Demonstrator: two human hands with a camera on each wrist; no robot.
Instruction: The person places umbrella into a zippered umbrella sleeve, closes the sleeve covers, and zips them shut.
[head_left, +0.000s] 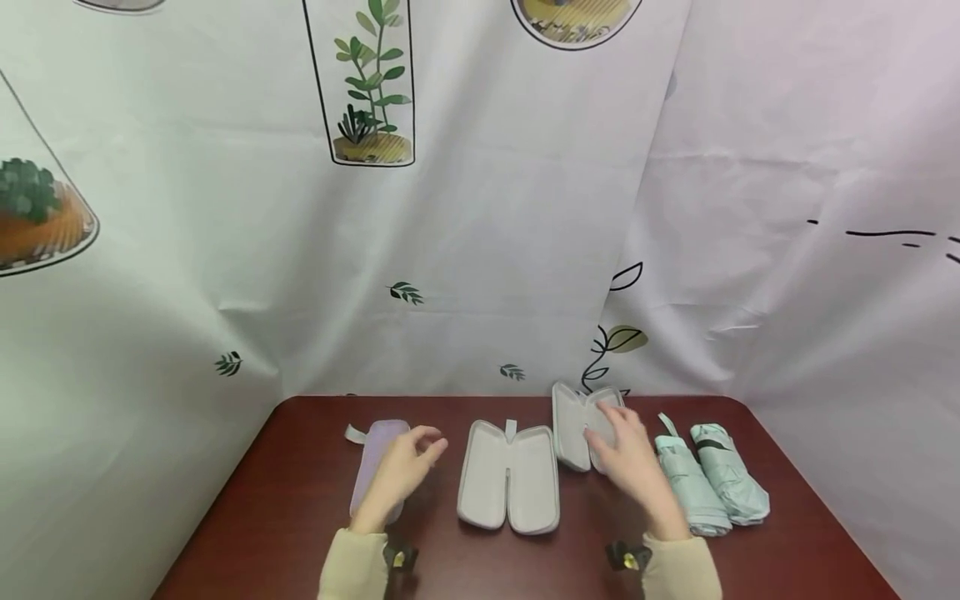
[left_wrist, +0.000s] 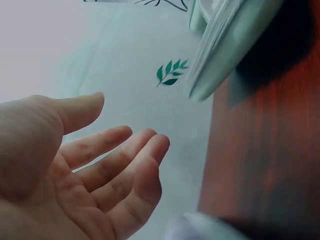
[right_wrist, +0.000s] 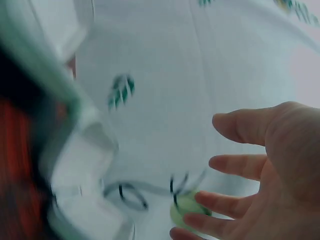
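Observation:
My left hand (head_left: 402,471) hovers with loosely bent fingers over a closed lilac case (head_left: 384,432), hiding part of it. Nothing lies in that palm in the left wrist view. To its right, an unfolded case (head_left: 534,479) with a pale lining lies spread on the table; its mint outer side (left_wrist: 232,47) shows in the left wrist view. Behind and to the right, a second unfolded case (head_left: 570,425) stands half open. My right hand (head_left: 626,454), fingers spread and holding nothing, overlaps its right half in the head view.
Two folded mint umbrellas (head_left: 692,487) (head_left: 731,477) lie side by side at the right of the dark red table (head_left: 262,517). A white printed curtain (head_left: 480,250) hangs behind the table's back edge and along both sides.

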